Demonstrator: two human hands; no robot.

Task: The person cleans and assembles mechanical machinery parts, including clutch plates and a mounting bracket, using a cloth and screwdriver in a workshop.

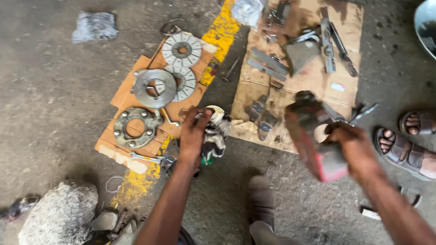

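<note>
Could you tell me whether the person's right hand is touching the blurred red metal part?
Touching. The head view shows the right hand wrapped over the upper edge of the red metal part, lifting it clear of the cardboard sheet; no gap shows between them.

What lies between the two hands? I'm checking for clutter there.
In the head view, between the left hand on the rag and the right hand holding the reddish metal part, lie the cardboard's near edge, small metal brackets and bare concrete.

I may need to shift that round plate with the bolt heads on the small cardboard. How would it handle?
The bolted ring plate looks like thick metal, so probably heavy and stiff. Lying flat, it should slide, not roll. Its grimy surface may be slippery.
</note>
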